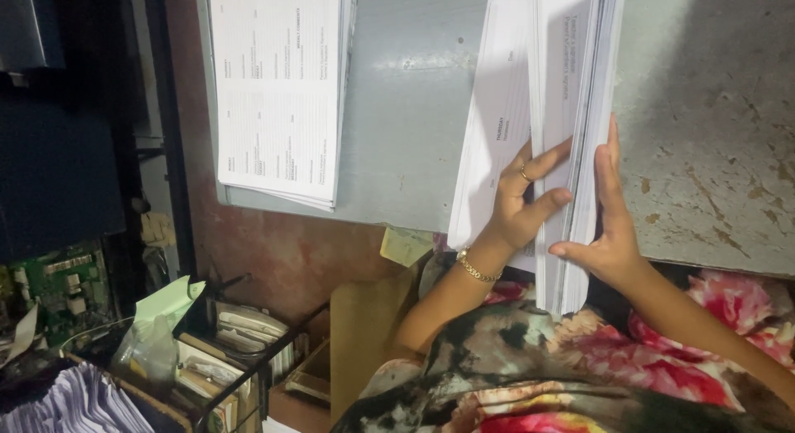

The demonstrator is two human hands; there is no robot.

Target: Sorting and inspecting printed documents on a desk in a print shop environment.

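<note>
Squaring a thick sheaf of printed white sheets (571, 135) at right of centre in the head view, you hold it on edge against the scuffed grey tabletop (712, 135). Your left hand (517, 209), wearing a ring and a gold bracelet, is curled into the pages, fingers (551, 164) pressed between leaves near the lower end. Your right hand (609, 226) lies flat along the outer face, thumb hooked under the bottom corner, so both hands are closed on the sheaf from opposite sides.

Loose paper of this bulk looks fairly heavy yet limp; single sheets will likely slide and fan unless pinched firmly near the lower edge, where your hands now sit.

A second stack of printed forms (281, 85) rests flat at upper left of the frame, well apart from the first.

Below it, at lower left, a dark wire rack (248, 367) holds what look like bundled papers and booklets, with a clear plastic bag (153, 346) and a pale green sheet (170, 300) just beside it. More ruffled paper (66, 404) fills the bottom left corner.
</note>
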